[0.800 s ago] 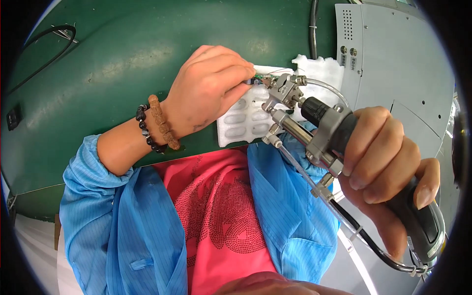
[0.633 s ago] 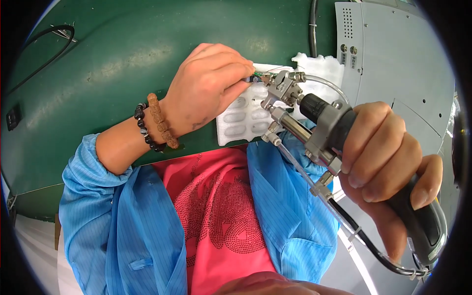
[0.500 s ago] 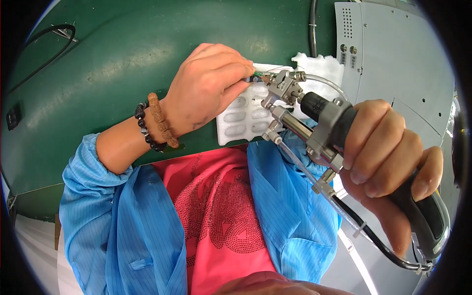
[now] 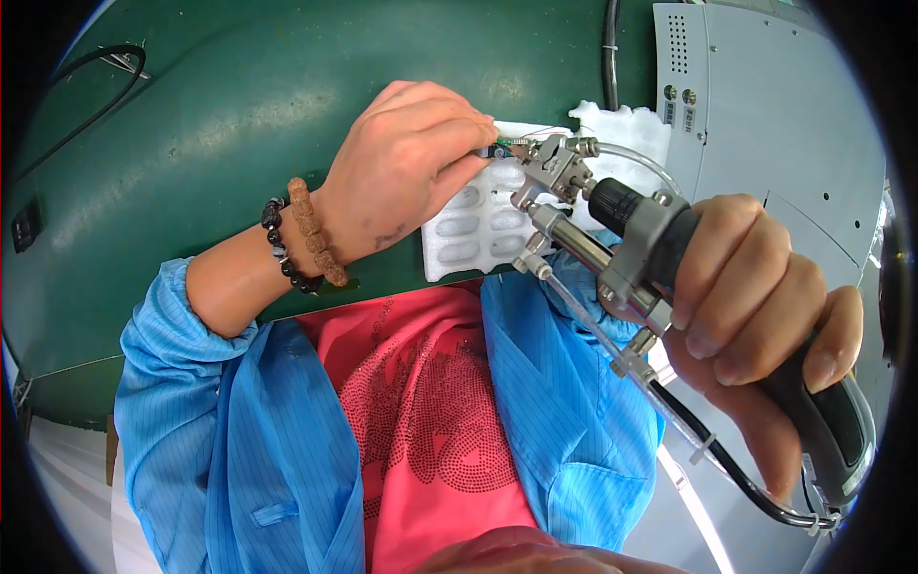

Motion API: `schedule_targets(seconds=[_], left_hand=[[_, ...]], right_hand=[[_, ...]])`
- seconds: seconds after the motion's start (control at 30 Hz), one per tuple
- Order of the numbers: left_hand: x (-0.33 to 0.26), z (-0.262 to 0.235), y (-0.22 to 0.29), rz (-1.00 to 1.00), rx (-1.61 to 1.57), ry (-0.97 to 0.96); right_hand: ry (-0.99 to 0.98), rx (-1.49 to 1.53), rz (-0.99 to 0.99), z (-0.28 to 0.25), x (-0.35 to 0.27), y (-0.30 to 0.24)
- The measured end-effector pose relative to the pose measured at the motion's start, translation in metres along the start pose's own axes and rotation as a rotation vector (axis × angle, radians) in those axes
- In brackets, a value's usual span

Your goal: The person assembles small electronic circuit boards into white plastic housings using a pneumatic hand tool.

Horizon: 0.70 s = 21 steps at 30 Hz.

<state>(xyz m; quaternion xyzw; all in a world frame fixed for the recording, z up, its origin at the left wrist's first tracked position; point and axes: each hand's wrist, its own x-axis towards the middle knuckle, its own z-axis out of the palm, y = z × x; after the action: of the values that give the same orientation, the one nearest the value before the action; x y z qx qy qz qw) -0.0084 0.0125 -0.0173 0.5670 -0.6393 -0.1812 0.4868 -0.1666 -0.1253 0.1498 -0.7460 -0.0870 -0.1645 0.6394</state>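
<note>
My left hand (image 4: 406, 167) pinches a tiny dark part (image 4: 497, 150) between thumb and fingertips, held against the metal nozzle of a handheld tool (image 4: 631, 239). My right hand (image 4: 755, 306) grips that tool's black handle, with a thin hose and a cable running along it. Under the tool's tip lies a white foam tray (image 4: 473, 230) with oblong pockets, resting on the green table (image 4: 191, 115). Two bead bracelets (image 4: 301, 234) circle my left wrist.
A grey machine cabinet (image 4: 765, 105) stands at the right with small sockets on its face. A black cable (image 4: 608, 38) hangs beside it. A lump of white foam (image 4: 626, 124) lies behind the tray. My blue coat (image 4: 220, 421) over a pink shirt fills the lower frame.
The tool and my right hand have shifted very slightly; my left hand keeps its pinch at the nozzle. Otherwise nothing has moved.
</note>
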Motion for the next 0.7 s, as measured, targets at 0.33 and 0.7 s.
schedule_targets(seconds=[0.33, 0.7], left_hand=[[0.001, 0.001, 0.0, -0.001, -0.005, -0.01], [0.0, 0.001, -0.005, -0.008, -0.039, -0.021]], right_hand=[[-0.044, 0.039, 0.012, -0.009, 0.0, -0.001], [-0.123, 0.08, -0.059, -0.017, 0.007, 0.015]])
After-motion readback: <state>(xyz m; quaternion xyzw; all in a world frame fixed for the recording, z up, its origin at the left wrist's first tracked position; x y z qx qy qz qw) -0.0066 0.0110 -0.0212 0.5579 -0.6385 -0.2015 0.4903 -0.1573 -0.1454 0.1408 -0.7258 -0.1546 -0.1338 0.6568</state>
